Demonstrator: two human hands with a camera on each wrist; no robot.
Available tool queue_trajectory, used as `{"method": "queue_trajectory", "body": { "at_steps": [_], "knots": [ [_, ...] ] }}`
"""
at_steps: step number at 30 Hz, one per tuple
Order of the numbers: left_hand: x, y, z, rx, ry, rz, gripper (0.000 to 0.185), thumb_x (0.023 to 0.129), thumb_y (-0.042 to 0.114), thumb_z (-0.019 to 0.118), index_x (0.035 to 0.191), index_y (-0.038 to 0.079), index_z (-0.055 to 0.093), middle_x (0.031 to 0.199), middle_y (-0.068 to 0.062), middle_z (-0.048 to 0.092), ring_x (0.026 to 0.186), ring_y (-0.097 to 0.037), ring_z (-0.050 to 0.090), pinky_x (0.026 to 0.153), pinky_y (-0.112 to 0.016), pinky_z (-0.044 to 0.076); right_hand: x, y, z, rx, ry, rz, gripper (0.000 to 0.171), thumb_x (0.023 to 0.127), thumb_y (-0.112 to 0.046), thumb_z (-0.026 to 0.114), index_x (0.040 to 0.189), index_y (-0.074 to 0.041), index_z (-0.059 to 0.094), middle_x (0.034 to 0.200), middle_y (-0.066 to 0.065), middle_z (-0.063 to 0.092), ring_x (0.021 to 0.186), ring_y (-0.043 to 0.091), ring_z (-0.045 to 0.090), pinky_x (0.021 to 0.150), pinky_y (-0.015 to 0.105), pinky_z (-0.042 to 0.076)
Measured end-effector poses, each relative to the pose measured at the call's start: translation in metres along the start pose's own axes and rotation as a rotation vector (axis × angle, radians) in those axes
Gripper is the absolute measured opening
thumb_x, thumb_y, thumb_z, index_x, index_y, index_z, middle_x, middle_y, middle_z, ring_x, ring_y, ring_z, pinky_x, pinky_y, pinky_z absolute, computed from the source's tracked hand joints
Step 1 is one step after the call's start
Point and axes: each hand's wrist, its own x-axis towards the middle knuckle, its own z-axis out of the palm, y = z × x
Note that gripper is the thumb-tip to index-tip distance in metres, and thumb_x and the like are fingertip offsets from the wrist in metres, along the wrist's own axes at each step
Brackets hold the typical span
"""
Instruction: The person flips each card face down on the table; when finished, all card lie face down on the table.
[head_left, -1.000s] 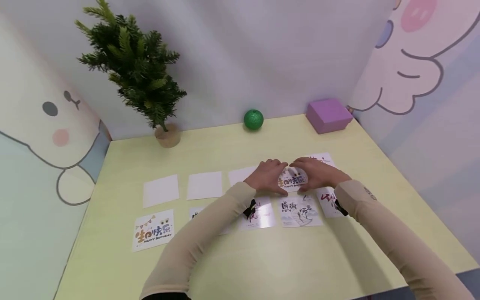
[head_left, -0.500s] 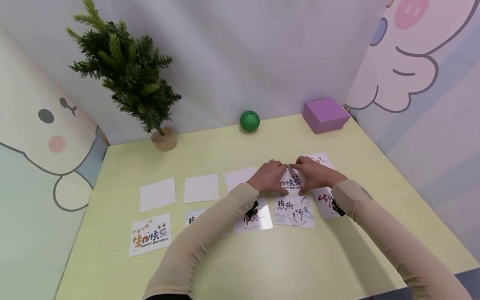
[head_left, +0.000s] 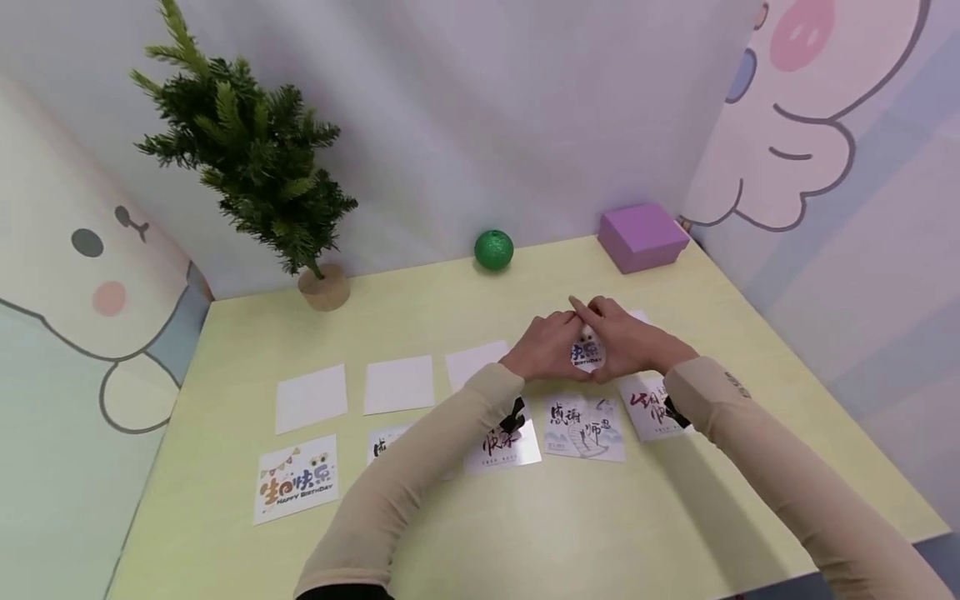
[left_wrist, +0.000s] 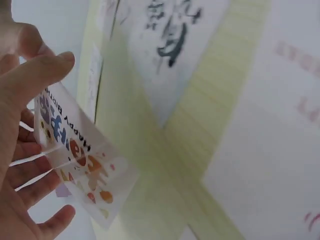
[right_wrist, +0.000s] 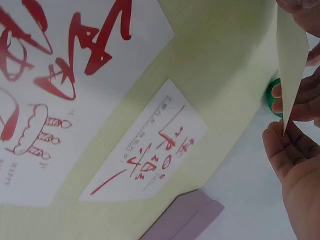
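While both hands are meeting over the middle of the table (head_left: 525,533), they're lifting a small birthday card (head_left: 586,353) between them. The left hand (head_left: 545,348) is pinching its 9 o'clock edge, thumb on the printed face and fingers behind, and the right hand (head_left: 625,343) is pinching the 3 o'clock edge. The card's standing up, long axis running 9 to 3, equally close to both hands. A calligraphy card (head_left: 584,427) is lying flat at 6 o'clock below it.
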Motion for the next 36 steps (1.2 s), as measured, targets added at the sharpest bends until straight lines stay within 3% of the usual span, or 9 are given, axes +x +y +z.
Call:
{"method": "queue_trajectory", "body": {
  "at_steps": [4, 8, 11, 14, 18, 21, 23, 28, 36],
  "knots": [
    [-0.002, -0.005, -0.005, -0.147, 0.038, 0.023, 0.094, 0.072, 0.057, 0.078, 0.149, 0.025, 0.034, 0.125, -0.003, 0.05, 0.103, -0.013, 0.051, 0.09, -0.033, 0.048, -0.006, 0.007, -0.008, 0.153, 0.037, 0.018, 0.13, 0.062, -0.034, 0.089, 0.156, -0.014, 0.001, 0.14, 0.021, 0.038, 0.123, 0.034, 0.047, 0.1, 0.052, 0.045],
    [-0.009, -0.011, -0.013, -0.421, 0.094, -0.015, 0.078, 0.072, 0.045, 0.083, 0.138, 0.023, 0.046, 0.128, -0.004, 0.049, 0.113, -0.016, 0.052, 0.096, -0.034, 0.047, -0.005, 0.015, 0.002, 0.402, 0.067, 0.016, 0.128, 0.062, -0.023, 0.092, 0.156, -0.016, 0.004, 0.148, 0.021, 0.037, 0.133, 0.038, 0.042, 0.102, 0.055, 0.042],
    [-0.017, -0.018, -0.018, -0.628, 0.162, -0.061, 0.067, 0.07, 0.039, 0.086, 0.122, 0.019, 0.048, 0.127, -0.001, 0.053, 0.123, -0.018, 0.051, 0.104, -0.039, 0.044, -0.001, 0.014, 0.014, 0.54, 0.064, -0.013, 0.112, 0.065, -0.015, 0.089, 0.15, -0.009, 0.017, 0.147, 0.022, 0.039, 0.136, 0.043, 0.039, 0.103, 0.058, 0.04],
    [-0.025, -0.025, -0.019, -0.713, 0.192, -0.094, 0.062, 0.069, 0.037, 0.087, 0.111, 0.018, 0.045, 0.123, 0.001, 0.055, 0.123, -0.017, 0.052, 0.106, -0.039, 0.042, 0.003, 0.012, 0.021, 0.576, 0.068, -0.03, 0.087, 0.069, -0.013, 0.086, 0.137, -0.007, 0.032, 0.14, 0.02, 0.046, 0.134, 0.044, 0.042, 0.102, 0.059, 0.041],
    [-0.037, -0.037, -0.016, -0.546, 0.133, -0.158, 0.059, 0.07, 0.045, 0.084, 0.109, 0.021, 0.047, 0.127, 0.003, 0.053, 0.122, -0.016, 0.049, 0.104, -0.039, 0.04, 0.009, 0.013, 0.027, 0.45, 0.085, -0.028, 0.067, 0.067, -0.019, 0.087, 0.123, -0.012, 0.051, 0.133, 0.012, 0.054, 0.129, 0.038, 0.048, 0.103, 0.057, 0.041],
    [-0.044, -0.044, -0.011, -0.371, 0.065, -0.181, 0.057, 0.072, 0.052, 0.08, 0.11, 0.022, 0.051, 0.133, 0.002, 0.05, 0.127, -0.019, 0.043, 0.103, -0.042, 0.037, 0.014, 0.017, 0.033, 0.276, 0.03, -0.018, 0.065, 0.065, -0.03, 0.089, 0.121, -0.018, 0.058, 0.138, 0.01, 0.053, 0.131, 0.036, 0.046, 0.107, 0.056, 0.037],
    [-0.043, -0.045, -0.007, -0.31, 0.029, -0.177, 0.056, 0.073, 0.055, 0.078, 0.11, 0.021, 0.053, 0.137, 0.002, 0.048, 0.132, -0.021, 0.039, 0.103, -0.043, 0.036, 0.014, 0.022, 0.036, 0.18, -0.031, -0.007, 0.066, 0.065, -0.037, 0.088, 0.122, -0.019, 0.059, 0.142, 0.012, 0.05, 0.133, 0.037, 0.045, 0.109, 0.057, 0.033],
    [-0.038, -0.043, -0.002, -0.256, 0.006, -0.148, 0.057, 0.073, 0.055, 0.077, 0.114, 0.021, 0.056, 0.136, 0.0, 0.048, 0.133, -0.024, 0.038, 0.101, -0.045, 0.036, 0.014, 0.024, 0.038, 0.106, -0.11, 0.004, 0.065, 0.067, -0.041, 0.087, 0.122, -0.019, 0.061, 0.147, 0.013, 0.045, 0.133, 0.04, 0.044, 0.109, 0.057, 0.034],
    [-0.016, -0.031, -0.001, -0.181, -0.021, -0.131, 0.06, 0.074, 0.057, 0.076, 0.119, 0.022, 0.055, 0.135, -0.001, 0.048, 0.13, -0.023, 0.04, 0.102, -0.044, 0.037, 0.008, 0.03, 0.023, 0.078, -0.077, -0.017, 0.077, 0.065, -0.044, 0.087, 0.129, -0.012, 0.059, 0.149, 0.018, 0.042, 0.134, 0.044, 0.041, 0.107, 0.061, 0.033]
  ]
}}
